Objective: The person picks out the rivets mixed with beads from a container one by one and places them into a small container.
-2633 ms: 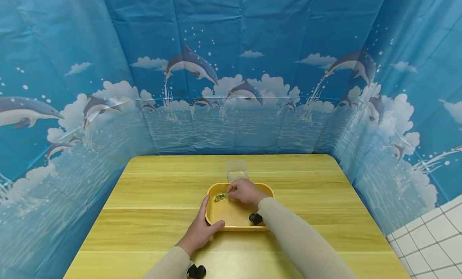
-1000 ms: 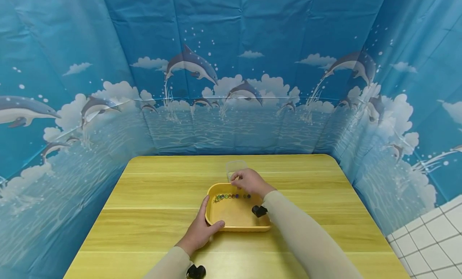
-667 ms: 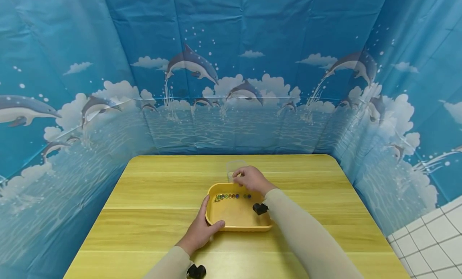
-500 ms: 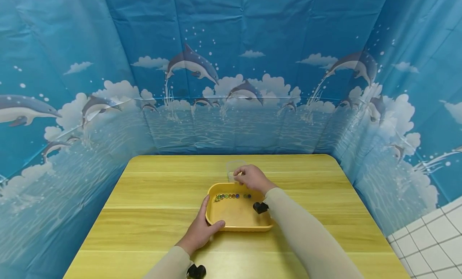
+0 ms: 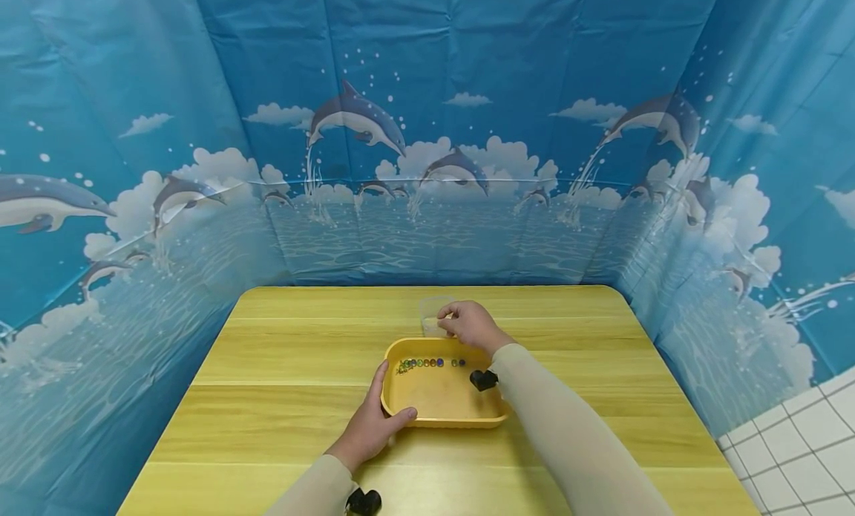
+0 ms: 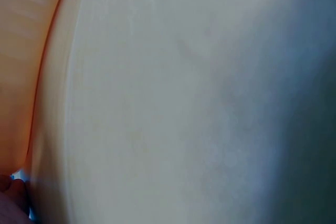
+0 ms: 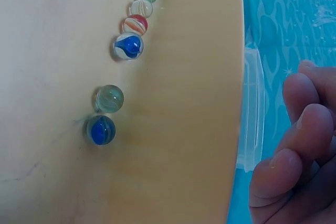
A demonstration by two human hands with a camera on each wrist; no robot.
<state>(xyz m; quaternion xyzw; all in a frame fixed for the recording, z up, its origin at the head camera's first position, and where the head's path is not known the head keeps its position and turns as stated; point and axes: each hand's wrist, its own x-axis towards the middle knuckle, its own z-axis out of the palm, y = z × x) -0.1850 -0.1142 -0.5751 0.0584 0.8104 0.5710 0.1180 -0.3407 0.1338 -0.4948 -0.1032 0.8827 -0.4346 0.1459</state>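
Observation:
My left hand (image 5: 374, 419) grips the near-left corner of a yellow plastic tray (image 5: 437, 423), thumb over the front rim. Glass marbles (image 7: 128, 45) lie inside the tray in a row along its far side: several together on the left, then a gap, then a greenish marble (image 7: 109, 98) and a blue marble (image 7: 101, 130). My right hand (image 5: 470, 327) hovers beyond the tray's far rim, over a clear plastic container (image 5: 430, 308), partly hiding it. Its fingers are loosely bent; nothing shows between them in the right wrist view. In the left wrist view, mostly pale blur, the tray's wall appears at left.
A small dark, scribble-like patch (image 5: 404, 367) lies at the left end of the marble row. All this stands on a yellow wood-grain table (image 5: 280, 382). Blue dolphin curtains (image 5: 427, 226) hang behind and beside the table.
My right hand has left the marbles in the tray and moved back over the clear container, drifting slightly up and right lately. More of the marble row now shows. The left hand stays put.

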